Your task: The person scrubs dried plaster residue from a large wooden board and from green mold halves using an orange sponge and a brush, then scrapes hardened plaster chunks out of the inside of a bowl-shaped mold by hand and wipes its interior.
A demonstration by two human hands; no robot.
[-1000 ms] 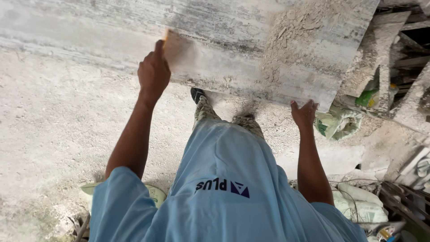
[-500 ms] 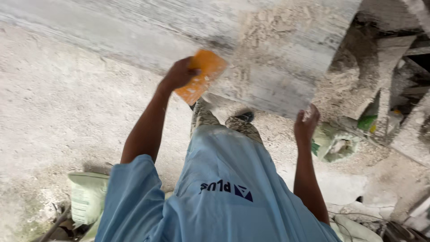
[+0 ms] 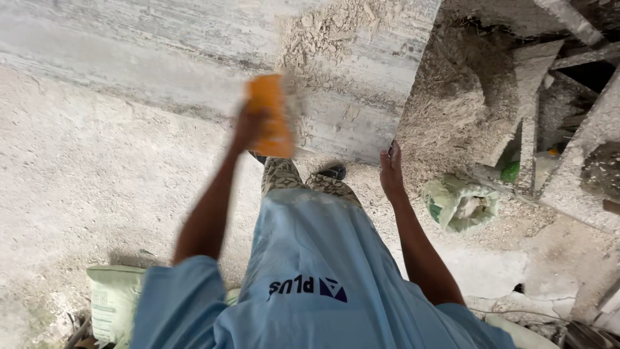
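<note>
My left hand (image 3: 248, 129) is shut on an orange block (image 3: 270, 113), blurred with motion, and presses it against a long grey streaked slab (image 3: 148, 58). The block sits just below and left of a patch of pale crumbly debris (image 3: 329, 32) on the slab. My right hand (image 3: 391, 171) grips the slab's near right corner with its fingers curled over the edge. My blue shirt, patterned trousers and dark shoes (image 3: 332, 172) show below the slab.
Rough pale ground (image 3: 84, 194) lies to the left. A heap of pale crumbs (image 3: 452, 110) and grey boards (image 3: 581, 155) stand at the right. A green-white sack (image 3: 460, 203) lies by my right arm. A white sack (image 3: 116, 297) lies at bottom left.
My left hand has swept the orange block rightward along the slab, up to the crumbly patch. My right hand has stayed at the slab's corner. The view has shifted to the right.
</note>
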